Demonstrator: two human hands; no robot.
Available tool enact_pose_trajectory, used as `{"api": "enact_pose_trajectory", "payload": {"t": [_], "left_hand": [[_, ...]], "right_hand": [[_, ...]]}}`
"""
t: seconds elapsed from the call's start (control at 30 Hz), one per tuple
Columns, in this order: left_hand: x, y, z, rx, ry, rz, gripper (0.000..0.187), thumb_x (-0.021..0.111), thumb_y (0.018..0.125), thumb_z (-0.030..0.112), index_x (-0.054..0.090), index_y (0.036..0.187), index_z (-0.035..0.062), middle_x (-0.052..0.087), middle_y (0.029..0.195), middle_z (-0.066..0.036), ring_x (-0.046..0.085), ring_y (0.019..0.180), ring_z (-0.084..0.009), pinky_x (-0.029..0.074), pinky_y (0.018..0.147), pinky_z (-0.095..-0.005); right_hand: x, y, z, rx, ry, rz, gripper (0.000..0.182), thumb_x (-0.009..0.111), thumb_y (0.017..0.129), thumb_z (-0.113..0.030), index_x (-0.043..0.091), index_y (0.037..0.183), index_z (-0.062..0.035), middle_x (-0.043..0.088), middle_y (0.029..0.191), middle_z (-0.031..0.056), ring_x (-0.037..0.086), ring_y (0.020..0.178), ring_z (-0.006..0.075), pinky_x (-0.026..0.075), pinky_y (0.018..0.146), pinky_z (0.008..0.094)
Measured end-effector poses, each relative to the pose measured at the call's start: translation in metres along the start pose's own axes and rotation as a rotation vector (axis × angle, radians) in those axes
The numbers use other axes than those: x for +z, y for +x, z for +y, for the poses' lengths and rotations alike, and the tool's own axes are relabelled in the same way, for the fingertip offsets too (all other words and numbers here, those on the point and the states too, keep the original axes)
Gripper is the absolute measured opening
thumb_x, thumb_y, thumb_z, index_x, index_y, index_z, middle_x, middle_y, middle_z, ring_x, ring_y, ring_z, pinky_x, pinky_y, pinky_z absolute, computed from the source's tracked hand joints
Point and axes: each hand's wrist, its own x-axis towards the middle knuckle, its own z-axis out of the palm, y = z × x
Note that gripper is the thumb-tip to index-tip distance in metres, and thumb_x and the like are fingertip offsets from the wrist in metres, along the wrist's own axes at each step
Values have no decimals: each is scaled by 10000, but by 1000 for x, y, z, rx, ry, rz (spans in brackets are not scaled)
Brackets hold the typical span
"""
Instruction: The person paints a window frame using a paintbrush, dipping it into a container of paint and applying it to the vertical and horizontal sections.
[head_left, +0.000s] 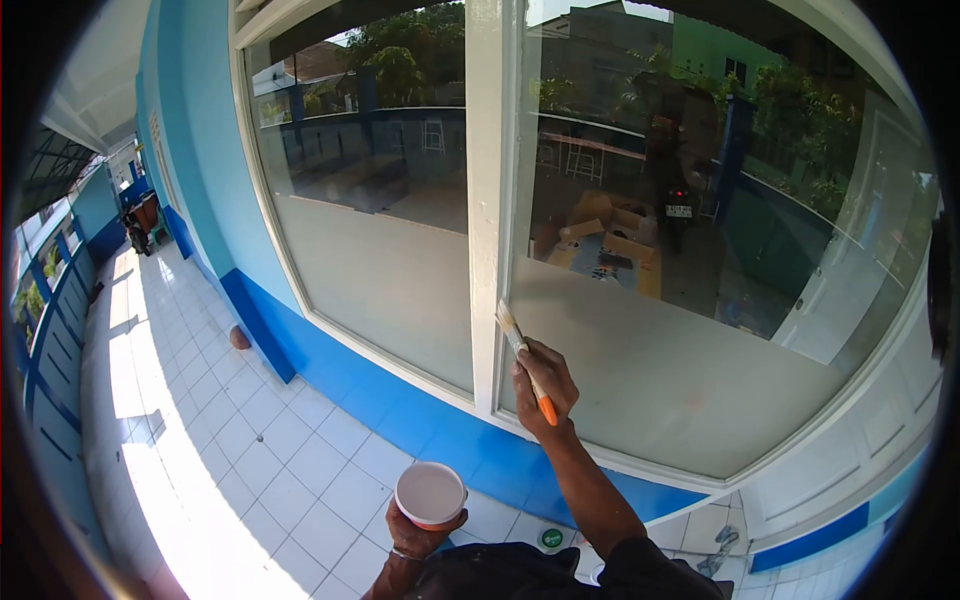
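Observation:
My right hand point(547, 383) is closed around the handle of a paintbrush point(512, 332) with an orange handle end. Its pale bristles point up and touch, or nearly touch, the white window post point(486, 250) between two glass panes. Lower down, my left hand point(418, 535) grips a small tub of pale paint point(430, 492) from below. The tub is upright with its round top facing me, and the fingers wrap its reddish side.
A blue lower wall point(380, 400) runs beneath the window. White floor tiles point(285, 500) stretch to the left along a railing point(45, 350). A green round lid point(550, 539) lies near my body, and a brown roundish object point(239, 337) sits by the wall. At right is a white panelled door point(850, 450).

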Motion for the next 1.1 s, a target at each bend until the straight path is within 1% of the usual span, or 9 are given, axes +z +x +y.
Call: {"api": "enact_pose_trajectory", "payload": {"t": [0.23,0.33,0.47,0.6,0.63,0.73,0.83,0.93,1.1], "left_hand": [[-15,1,6,26,101,2,658,498,981,579,543,1443,113,626,1392,-198,573,1289,-493,521,904,-654],[-11,-1,15,86,313,-26,642,517,987,547,531,1453,105,615,1412,-201,567,1313,-486,517,939,-665],[7,6,46,-166,-62,-58,629,540,993,511,508,1469,100,603,1424,-199,569,1318,-471,511,962,-673],[7,27,69,-243,-37,-166,640,502,993,528,517,1489,125,564,1493,-159,535,1381,-412,459,1048,-673],[6,30,74,-260,-31,-196,651,498,990,533,514,1502,131,555,1508,-154,526,1395,-404,443,1071,-672],[22,38,88,-343,-117,-219,680,504,981,555,507,1517,138,550,1507,-152,514,1402,-399,438,1064,-643],[24,55,93,-385,-140,-254,703,518,971,590,509,1514,143,565,1479,-149,516,1383,-410,470,1002,-599],[33,60,97,-429,-108,-264,722,514,973,597,508,1542,152,552,1524,-140,522,1397,-407,464,1045,-618],[31,70,100,-501,-66,-306,723,474,1002,596,497,1571,151,511,1599,-139,514,1448,-396,440,1127,-656]], "right_hand": [[17,-102,23,55,11,-98,327,689,989,79,657,1291,-42,565,1400,222,711,1049,255,639,836,337],[14,-152,22,200,-14,-171,316,706,978,75,653,1268,-40,620,1317,221,710,1037,265,627,807,346],[-3,-189,8,440,-22,-277,251,750,934,46,690,1161,-43,712,1149,204,744,913,316,604,764,362],[3,-166,-6,504,-32,-58,164,754,929,32,711,1085,6,755,1028,170,771,890,260,619,765,345],[8,-158,-10,737,130,34,199,746,914,65,690,1102,34,756,1000,164,765,842,238,638,748,350],[8,-67,-60,1035,565,113,232,749,901,91,667,1114,49,751,974,185,760,801,239,651,729,356],[11,-15,-91,1005,559,-171,261,828,871,43,688,1091,37,765,953,173,758,798,201,641,715,353],[25,19,-123,905,213,-581,221,863,851,9,743,1036,7,788,988,129,752,788,151,609,673,330],[69,12,-143,640,-251,-958,237,933,807,-142,807,1008,-134,716,946,82,725,850,241,565,771,372]]}}
